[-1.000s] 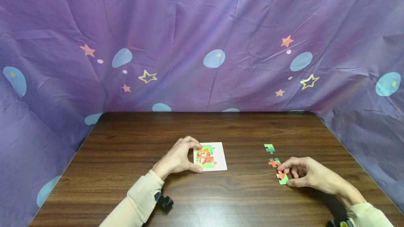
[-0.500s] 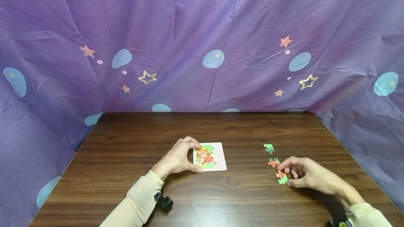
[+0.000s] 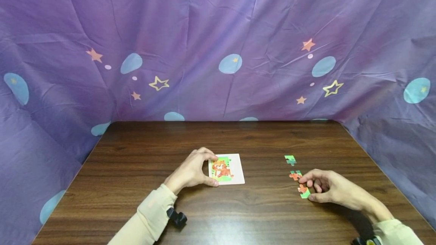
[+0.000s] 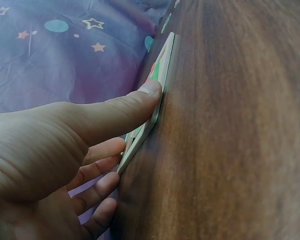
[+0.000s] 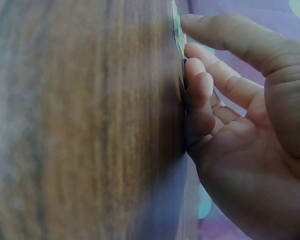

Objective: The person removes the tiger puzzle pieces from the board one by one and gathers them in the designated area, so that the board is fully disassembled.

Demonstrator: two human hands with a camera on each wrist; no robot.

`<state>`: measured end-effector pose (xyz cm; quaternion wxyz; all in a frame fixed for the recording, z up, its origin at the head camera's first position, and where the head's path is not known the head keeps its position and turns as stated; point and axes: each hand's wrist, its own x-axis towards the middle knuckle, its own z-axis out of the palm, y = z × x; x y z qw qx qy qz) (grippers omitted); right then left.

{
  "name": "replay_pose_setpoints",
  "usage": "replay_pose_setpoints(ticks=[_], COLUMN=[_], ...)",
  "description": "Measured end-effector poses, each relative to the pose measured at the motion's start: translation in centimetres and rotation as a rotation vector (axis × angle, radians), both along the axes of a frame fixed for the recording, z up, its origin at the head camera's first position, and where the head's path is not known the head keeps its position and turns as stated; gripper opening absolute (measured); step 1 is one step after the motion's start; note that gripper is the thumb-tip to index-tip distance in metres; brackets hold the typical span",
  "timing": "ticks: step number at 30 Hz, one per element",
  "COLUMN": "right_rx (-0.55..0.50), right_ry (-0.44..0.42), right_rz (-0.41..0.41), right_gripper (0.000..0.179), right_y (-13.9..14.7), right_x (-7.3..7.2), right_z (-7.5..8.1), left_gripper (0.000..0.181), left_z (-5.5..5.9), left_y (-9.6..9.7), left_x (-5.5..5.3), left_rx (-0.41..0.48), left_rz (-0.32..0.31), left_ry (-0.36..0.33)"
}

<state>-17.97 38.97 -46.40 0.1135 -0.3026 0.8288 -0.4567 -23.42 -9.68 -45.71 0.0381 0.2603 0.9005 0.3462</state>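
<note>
A square white puzzle board [image 3: 238, 169] lies on the table, its left part filled with joined pieces showing an orange tiger on green. My left hand [image 3: 190, 169] holds the board's left side, thumb on the near edge and index finger at the far edge. In the left wrist view the thumb [image 4: 147, 92] presses on the rim. My right hand [image 3: 335, 188] has thumb and index finger at opposite ends of an orange and green puzzle piece [image 3: 304, 191] on the table. Its other fingers are curled under. In the right wrist view the piece [image 5: 177, 30] appears only edge-on.
A second orange and green puzzle piece [image 3: 295, 175] lies just beyond the one at my right hand. Farther back is a green piece [image 3: 290, 160]. The brown wooden table [image 3: 218, 135] ends at a purple curtain [image 3: 204, 41] with stars.
</note>
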Motion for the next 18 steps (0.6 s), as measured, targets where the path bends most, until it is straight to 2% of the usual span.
replay_pose_setpoints(ticks=[8, 11, 16, 18], right_rx=[-0.045, -0.059, -0.07, -0.09], right_ry=[0.004, 0.048, 0.166, 0.183], right_rz=[-0.082, -0.135, -0.276, -0.32], right_gripper=[0.042, 0.046, 0.051, 0.055], right_y=[0.1, -0.2, -1.1, -1.6], right_x=[0.5, 0.5, 0.1, -0.1], right_z=[1.0, 1.6, 2.5, 2.8], left_gripper=[0.081, 0.081, 0.081, 0.081], left_z=[-0.2, -0.2, 0.0, 0.0], left_y=[0.1, 0.1, 0.0, 0.0], left_x=[-0.1, -0.1, 0.0, 0.0], left_rx=[0.001, 0.001, 0.0, 0.0], left_rz=[-0.008, -0.006, -0.008, -0.005], left_ry=[-0.002, -0.001, 0.003, 0.004])
